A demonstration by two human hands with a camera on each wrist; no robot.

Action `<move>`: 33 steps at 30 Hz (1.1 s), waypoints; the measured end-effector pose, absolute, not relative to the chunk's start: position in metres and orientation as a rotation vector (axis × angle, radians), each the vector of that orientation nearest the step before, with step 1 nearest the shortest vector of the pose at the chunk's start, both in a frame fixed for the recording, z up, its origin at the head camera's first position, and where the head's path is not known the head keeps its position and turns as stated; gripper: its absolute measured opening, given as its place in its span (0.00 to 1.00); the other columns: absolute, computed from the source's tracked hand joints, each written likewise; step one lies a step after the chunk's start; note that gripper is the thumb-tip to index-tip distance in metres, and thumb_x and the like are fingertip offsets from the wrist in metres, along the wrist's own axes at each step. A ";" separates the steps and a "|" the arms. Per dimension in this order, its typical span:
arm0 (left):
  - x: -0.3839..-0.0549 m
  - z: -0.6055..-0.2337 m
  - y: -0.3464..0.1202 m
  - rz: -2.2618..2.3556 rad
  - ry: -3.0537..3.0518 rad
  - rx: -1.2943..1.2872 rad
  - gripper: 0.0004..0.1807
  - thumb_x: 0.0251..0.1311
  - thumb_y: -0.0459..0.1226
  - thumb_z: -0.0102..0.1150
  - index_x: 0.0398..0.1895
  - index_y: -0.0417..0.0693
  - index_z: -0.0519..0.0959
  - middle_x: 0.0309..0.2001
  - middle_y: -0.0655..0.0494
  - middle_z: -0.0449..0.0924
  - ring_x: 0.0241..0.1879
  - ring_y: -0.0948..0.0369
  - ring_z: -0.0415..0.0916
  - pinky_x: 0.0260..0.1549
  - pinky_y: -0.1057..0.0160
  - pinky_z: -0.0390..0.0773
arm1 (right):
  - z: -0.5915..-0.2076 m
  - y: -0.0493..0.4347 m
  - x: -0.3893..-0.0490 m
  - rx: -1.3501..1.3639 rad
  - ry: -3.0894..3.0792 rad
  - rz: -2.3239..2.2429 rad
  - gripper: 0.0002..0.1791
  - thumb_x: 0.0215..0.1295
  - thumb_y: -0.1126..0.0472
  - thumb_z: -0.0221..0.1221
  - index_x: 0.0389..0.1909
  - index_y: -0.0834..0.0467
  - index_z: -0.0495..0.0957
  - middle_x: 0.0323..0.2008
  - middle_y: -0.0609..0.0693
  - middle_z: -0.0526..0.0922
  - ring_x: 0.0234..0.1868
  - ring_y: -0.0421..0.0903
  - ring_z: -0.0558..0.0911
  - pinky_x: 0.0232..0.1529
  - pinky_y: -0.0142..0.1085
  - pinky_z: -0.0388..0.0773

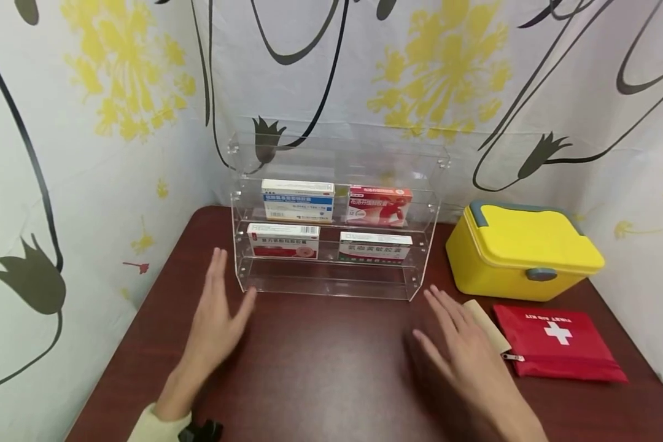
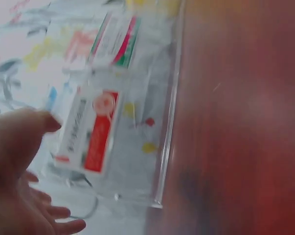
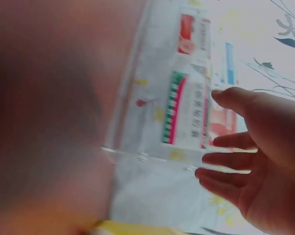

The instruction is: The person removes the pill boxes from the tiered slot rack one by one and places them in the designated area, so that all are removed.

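A clear acrylic shelf rack (image 1: pixel 326 286) stands on the dark brown table. On its upper tier are a blue-and-white medicine box (image 1: pixel 298 201) and a red medicine box (image 1: pixel 378 206). The tier below holds a red-and-white medicine box (image 1: pixel 283 241) and a white medicine box with a green edge (image 1: pixel 374 248). My left hand (image 1: pixel 214 322) is held beside the rack's lower left corner, fingers straight and thumb spread, holding nothing. Near the lower right corner, my right hand (image 1: pixel 464 344) is likewise spread and holds nothing. Both wrist views are blurred.
To the right of the rack stands a yellow lidded box (image 1: pixel 522 258) with a grey handle and latch. In front of it lies a red first aid pouch (image 1: pixel 558 341), beside a flat beige piece (image 1: pixel 487 325) partly behind my right hand. Patterned fabric (image 1: pixel 331 92) hangs behind the table.
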State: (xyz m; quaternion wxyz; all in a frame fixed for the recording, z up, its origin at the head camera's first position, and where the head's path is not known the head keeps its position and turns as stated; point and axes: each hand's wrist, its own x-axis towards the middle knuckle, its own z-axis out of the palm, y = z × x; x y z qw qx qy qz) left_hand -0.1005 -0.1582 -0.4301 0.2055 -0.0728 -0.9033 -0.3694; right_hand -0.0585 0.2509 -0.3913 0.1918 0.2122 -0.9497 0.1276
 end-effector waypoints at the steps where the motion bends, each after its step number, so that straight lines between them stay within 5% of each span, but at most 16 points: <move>1: -0.109 -0.431 -0.163 -1.127 -2.502 -0.162 0.47 0.67 0.46 0.59 0.79 0.53 0.41 0.78 0.53 0.40 0.74 0.50 0.45 0.65 0.37 0.56 | -0.384 0.251 -0.068 0.622 -2.642 0.381 0.42 0.63 0.43 0.64 0.74 0.54 0.61 0.69 0.55 0.66 0.67 0.55 0.67 0.68 0.45 0.62; 6: -0.138 -0.443 -0.178 -1.570 -2.484 -0.040 0.44 0.69 0.48 0.57 0.79 0.52 0.44 0.76 0.45 0.48 0.73 0.48 0.48 0.66 0.41 0.57 | -0.357 0.249 -0.118 0.769 -2.509 0.470 0.34 0.72 0.39 0.48 0.70 0.56 0.67 0.62 0.57 0.74 0.60 0.54 0.74 0.58 0.51 0.73; 13: -0.150 -0.458 -0.177 -1.945 -2.418 0.028 0.43 0.68 0.49 0.58 0.79 0.54 0.45 0.75 0.49 0.51 0.73 0.54 0.51 0.67 0.48 0.59 | -0.341 0.240 -0.169 0.877 -2.547 0.434 0.29 0.59 0.64 0.69 0.61 0.63 0.75 0.53 0.58 0.79 0.54 0.54 0.77 0.53 0.51 0.77; 25: -0.149 -0.449 -0.171 -2.000 -2.385 0.029 0.41 0.69 0.43 0.59 0.77 0.45 0.49 0.74 0.44 0.55 0.71 0.52 0.54 0.67 0.50 0.59 | -0.333 0.238 -0.197 0.981 -2.673 0.404 0.17 0.55 0.70 0.70 0.47 0.64 0.83 0.41 0.55 0.81 0.38 0.51 0.81 0.36 0.44 0.82; 33: -0.151 -0.440 -0.169 -2.000 -2.396 -0.023 0.39 0.69 0.41 0.59 0.76 0.41 0.52 0.72 0.41 0.59 0.70 0.48 0.56 0.67 0.49 0.59 | -0.325 0.242 -0.205 0.991 -2.698 0.435 0.15 0.56 0.69 0.70 0.45 0.62 0.85 0.40 0.54 0.83 0.39 0.52 0.83 0.37 0.45 0.82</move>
